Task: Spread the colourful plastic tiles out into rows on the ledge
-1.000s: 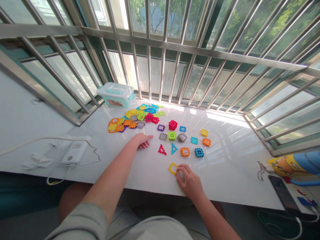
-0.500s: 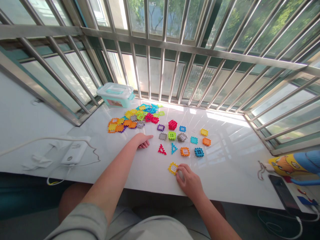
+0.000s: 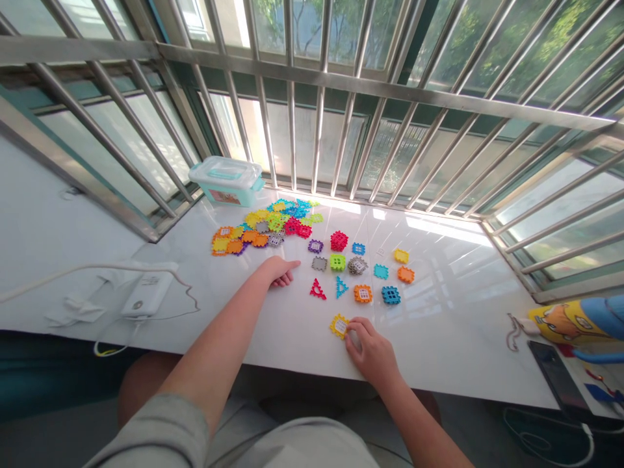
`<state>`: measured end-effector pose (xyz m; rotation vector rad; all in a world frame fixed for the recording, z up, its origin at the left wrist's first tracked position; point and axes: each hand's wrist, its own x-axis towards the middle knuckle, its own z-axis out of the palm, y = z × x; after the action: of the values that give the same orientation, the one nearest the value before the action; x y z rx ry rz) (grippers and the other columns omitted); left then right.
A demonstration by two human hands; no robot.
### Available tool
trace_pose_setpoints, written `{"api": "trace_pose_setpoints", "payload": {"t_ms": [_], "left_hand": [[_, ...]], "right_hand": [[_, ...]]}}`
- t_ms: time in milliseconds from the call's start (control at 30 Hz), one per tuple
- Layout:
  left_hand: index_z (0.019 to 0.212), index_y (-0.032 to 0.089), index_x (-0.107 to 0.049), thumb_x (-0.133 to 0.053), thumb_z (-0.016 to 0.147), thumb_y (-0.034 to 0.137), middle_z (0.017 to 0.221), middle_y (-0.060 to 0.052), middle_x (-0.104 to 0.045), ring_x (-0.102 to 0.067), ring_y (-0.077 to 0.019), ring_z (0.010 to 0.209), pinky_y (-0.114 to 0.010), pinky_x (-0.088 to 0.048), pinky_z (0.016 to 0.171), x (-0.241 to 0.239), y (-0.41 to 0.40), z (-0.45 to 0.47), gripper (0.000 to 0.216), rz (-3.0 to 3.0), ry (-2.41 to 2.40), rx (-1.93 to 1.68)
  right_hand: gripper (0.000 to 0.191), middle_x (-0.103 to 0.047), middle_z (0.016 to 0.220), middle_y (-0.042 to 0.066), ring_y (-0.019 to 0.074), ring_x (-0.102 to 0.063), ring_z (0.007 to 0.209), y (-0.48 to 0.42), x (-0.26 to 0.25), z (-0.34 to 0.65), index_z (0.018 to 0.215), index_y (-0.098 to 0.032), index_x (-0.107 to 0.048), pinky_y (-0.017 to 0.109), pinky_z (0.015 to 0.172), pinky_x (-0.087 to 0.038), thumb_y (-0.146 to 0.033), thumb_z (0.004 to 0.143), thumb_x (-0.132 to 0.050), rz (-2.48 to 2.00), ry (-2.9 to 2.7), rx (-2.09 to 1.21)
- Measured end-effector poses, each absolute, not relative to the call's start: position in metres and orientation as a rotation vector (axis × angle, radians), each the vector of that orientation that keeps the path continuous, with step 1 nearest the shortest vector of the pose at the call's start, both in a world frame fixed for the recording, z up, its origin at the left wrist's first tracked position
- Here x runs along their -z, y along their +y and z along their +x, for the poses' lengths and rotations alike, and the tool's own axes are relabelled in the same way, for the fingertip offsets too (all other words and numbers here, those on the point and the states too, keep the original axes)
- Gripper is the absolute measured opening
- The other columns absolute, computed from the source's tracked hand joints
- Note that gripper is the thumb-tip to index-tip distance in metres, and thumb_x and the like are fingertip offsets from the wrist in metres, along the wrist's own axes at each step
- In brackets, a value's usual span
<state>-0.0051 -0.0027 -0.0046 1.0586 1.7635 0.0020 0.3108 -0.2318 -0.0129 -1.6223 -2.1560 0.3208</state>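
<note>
Neither hand has shifted since the earlier frames. Right hand (image 3: pixel 373 351) rests on the white counter (image 3: pixel 453 338), fingers curled, fingertips closed on the edge of a yellow square tile (image 3: pixel 338 325) lying flat near the front edge. Left hand (image 3: pixel 277 270) lies loosely curled with the forefinger extended, holding nothing, just left of a red triangle tile (image 3: pixel 316 290). Teal storage box (image 3: pixel 227 182) stands at the rear with its lid shut, contents not discernible; a heap of coloured tiles (image 3: pixel 263 231) lies loose beside it.
</note>
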Motion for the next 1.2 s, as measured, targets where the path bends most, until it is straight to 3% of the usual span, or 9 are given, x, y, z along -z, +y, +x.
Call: {"api": "trace_pose_setpoints", "payload": {"t_ms": [633,1200], "left_hand": [[0.07,0.018,-0.071,-0.055,0.074,0.09,0.06,-0.012,-0.069,-0.06,-0.0188,0.048,-0.029,-0.043,0.047,-0.003,-0.006,-0.001,0.074,1.094,1.781,0.016],[0.068,0.018,-0.07,-0.054,0.08,0.084,0.063,-0.013,-0.071,-0.06,-0.0174,0.048,-0.028,-0.043,0.047,-0.003,-0.009,0.0,0.07,1.118,1.796,-0.021]], "right_hand": [[0.016,-0.066,0.118,0.006,0.0177,-0.069,0.09,-0.233,0.019,0.313,0.112,-0.026,-0.063,0.025,0.071,-0.049,-0.032,0.1,-0.054,-1.654,-2.143,-0.293],[0.016,-0.061,0.13,0.009,0.0171,-0.069,0.088,-0.232,0.024,0.314,0.101,-0.023,-0.062,0.026,0.068,-0.05,-0.038,0.1,-0.056,-1.709,-2.075,-0.196]]}}
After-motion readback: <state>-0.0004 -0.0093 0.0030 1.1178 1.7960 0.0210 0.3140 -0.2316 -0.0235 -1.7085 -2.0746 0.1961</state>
